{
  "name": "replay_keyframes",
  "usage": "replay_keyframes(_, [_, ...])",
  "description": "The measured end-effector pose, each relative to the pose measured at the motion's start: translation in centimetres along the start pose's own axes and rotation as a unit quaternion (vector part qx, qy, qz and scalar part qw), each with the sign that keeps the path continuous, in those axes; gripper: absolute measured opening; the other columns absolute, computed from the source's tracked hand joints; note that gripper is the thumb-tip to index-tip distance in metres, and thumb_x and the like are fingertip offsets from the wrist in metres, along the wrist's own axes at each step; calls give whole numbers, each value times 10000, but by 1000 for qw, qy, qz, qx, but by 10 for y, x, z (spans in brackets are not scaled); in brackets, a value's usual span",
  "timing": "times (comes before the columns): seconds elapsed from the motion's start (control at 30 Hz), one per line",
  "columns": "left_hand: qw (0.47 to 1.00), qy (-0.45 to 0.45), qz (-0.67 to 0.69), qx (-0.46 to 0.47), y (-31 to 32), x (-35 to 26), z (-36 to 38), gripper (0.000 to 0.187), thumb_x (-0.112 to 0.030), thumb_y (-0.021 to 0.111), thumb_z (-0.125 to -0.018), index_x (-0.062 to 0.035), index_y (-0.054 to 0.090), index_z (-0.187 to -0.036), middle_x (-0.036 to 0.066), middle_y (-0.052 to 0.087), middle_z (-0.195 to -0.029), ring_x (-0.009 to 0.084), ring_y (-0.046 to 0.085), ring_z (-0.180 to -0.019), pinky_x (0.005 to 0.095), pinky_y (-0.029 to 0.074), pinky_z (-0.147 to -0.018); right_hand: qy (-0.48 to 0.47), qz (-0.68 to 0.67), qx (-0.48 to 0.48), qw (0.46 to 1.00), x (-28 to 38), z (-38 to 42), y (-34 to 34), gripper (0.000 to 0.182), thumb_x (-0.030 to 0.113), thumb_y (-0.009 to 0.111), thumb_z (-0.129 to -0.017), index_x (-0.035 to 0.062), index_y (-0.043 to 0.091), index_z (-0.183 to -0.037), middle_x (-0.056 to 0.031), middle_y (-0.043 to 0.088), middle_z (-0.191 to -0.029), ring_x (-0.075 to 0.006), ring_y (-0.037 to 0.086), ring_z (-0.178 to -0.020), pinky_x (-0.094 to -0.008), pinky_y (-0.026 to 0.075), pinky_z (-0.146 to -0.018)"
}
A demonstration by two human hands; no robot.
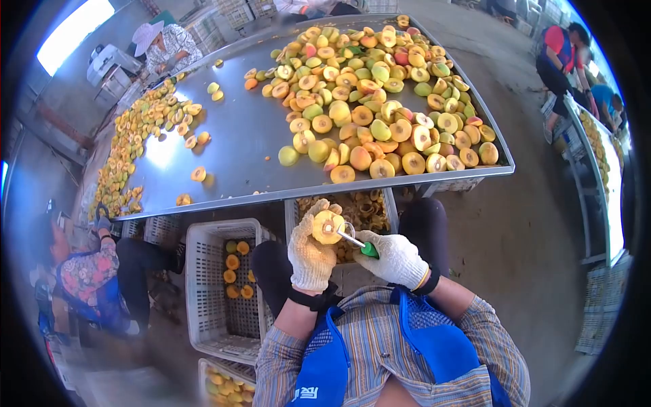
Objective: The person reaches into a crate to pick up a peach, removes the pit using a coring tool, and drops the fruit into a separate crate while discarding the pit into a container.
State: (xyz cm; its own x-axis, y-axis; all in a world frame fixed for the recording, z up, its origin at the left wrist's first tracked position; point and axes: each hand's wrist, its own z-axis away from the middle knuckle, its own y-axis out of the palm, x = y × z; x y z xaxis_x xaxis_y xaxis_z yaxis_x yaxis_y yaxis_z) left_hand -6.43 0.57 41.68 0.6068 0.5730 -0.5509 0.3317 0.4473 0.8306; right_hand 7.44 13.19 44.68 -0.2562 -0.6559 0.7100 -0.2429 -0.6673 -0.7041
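In a knitted glove, my left hand (311, 252) is closed around a peach half (328, 227), its cut face turned up toward me. My right hand (399, 259), gloved as well, grips the green handle of a pitting tool (368, 249). The tool's metal shaft reaches left, and its tip is right at the centre of the cut face. Both hands are in front of my body, over a crate of scraps (366, 210) that stands between my knees beneath the table edge.
A metal table (234, 142) carries a big pile of peach halves (380, 102) and a second heap (135, 142) at its left. A white crate (192, 292) with several halves stands left of me; a fuller crate (227, 390) is below it. Other people work around.
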Motion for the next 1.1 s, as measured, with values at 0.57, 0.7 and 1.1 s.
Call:
replay_keyframes(0.57, [998,14,40,-51,-12,9,20,424,-357,528,-1020,32,637,-1148,159,674,-1058,275,651,-989,397,541,-887,-23,106,60,992,-6,-17,44,349,345,708,-833,120,673,-1098,-132,691,-748,-343,686,-681,-440,551,-608])
replay_keyframes(0.7, [994,9,18,-105,-4,17,19,454,-408,518,-1029,24,649,-1086,146,686,-979,261,665,-895,383,557,-820,-62,91,65,992,-13,-22,36,231,285,696,-822,113,714,-975,-135,690,-739,-337,687,-696,-429,555,-633])
replay_keyframes(1.1, [972,25,-173,-156,24,7,20,448,-412,563,-1014,11,696,-955,135,708,-872,218,674,-722,318,557,-656,1,83,156,984,-4,-21,23,242,182,680,-796,117,712,-1027,-133,722,-863,-315,711,-794,-403,570,-716])
